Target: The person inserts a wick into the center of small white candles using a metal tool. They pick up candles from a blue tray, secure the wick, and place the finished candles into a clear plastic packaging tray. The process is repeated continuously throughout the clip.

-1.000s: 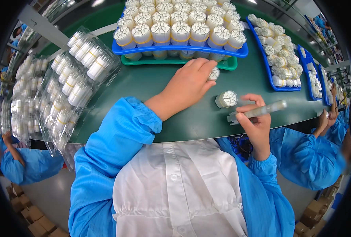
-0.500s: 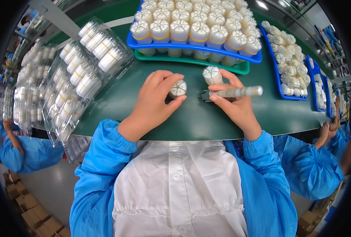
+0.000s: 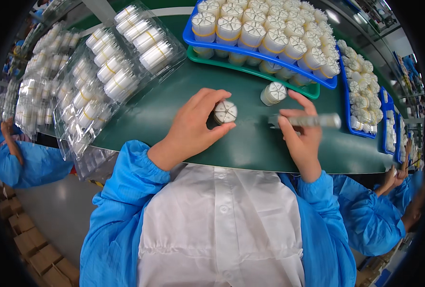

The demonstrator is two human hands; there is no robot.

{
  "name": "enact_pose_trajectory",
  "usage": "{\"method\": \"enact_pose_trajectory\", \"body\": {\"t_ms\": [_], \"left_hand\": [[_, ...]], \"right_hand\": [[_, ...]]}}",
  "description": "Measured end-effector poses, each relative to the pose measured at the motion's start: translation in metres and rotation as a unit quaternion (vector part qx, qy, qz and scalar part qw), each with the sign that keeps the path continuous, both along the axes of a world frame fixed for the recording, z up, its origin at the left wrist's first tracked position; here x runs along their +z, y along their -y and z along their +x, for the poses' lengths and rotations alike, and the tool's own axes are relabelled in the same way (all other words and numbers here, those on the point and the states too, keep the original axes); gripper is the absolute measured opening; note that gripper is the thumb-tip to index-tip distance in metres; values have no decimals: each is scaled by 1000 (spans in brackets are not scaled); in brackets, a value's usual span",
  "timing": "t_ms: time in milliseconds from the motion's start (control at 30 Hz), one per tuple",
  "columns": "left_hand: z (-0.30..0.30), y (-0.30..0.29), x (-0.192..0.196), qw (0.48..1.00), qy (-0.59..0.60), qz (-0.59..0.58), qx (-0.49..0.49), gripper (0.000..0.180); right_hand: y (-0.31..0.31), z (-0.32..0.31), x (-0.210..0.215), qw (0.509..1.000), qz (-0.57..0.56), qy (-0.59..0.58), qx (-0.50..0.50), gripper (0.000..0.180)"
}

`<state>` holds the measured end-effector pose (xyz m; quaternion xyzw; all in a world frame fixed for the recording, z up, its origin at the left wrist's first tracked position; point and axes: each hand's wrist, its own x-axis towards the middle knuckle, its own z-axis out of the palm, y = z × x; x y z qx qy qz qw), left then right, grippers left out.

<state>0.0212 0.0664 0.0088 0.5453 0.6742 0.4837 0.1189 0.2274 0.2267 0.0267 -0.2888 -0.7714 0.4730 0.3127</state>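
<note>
My left hand [image 3: 193,122] curls its thumb and fingers around a round bundle [image 3: 226,112] of white wedge-shaped pieces, its segmented top facing up. In my right hand [image 3: 302,136], thumb and fingers grip a tool with a pale, cylindrical handle [image 3: 325,120]. Its darker grey tip points left toward the first bundle and is smeared by motion, so its kind is unclear. A second bundle [image 3: 273,93] stands on the green table just beyond my right hand. One raised right finger is close beside it; whether they touch I cannot tell.
A blue tray [image 3: 265,51] packed with banded bundles sits on a green tray [image 3: 250,73] at the back. Another filled blue tray [image 3: 353,115] is at right. Clear plastic trays [image 3: 150,71] of white bundles lie at left. Co-workers' blue sleeves [image 3: 373,210] show at both sides.
The whole view has shifted, with trays and bundles now further right in the picture. My right hand has drawn the tool back from the second bundle, and the tool is now blurred.
</note>
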Motion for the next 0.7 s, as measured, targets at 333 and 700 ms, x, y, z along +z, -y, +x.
{"method": "enact_pose_trajectory", "body": {"t_ms": [333,700], "left_hand": [[9,10,-7,999,-19,17,-19,56],[11,8,-12,997,-61,39,2,57]], "right_hand": [[11,-44,4,953,223,-130,159,19],[17,-53,8,975,121,-34,181,16]]}}
